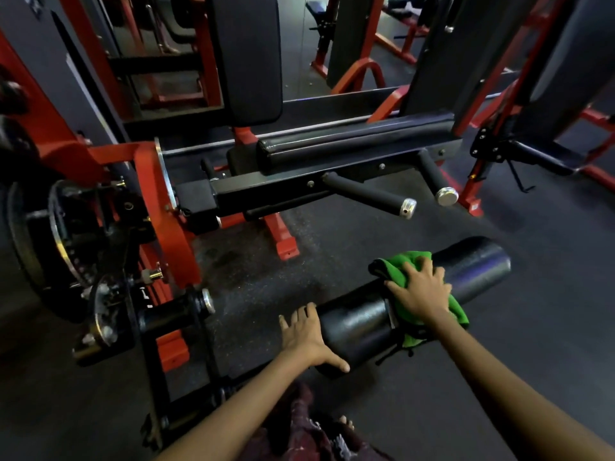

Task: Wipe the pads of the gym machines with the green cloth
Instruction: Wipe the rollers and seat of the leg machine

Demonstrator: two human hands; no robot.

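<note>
Head view: the roller pad (412, 304), a fat black cylinder with a slightly pebbled vinyl skin, runs its long axis from 7 o'clock to 2 o'clock, low and right of centre. At its near end the left hand (307, 337) lies flat, fingers spread, steadying it. Further along, the right hand (421, 289) presses the cloth (392, 267), green, soft and bunched, onto the pad's top, fingers splayed over it. Unwiped pad lies toward 2 o'clock, so the right hand seems best placed to sweep there.
</note>
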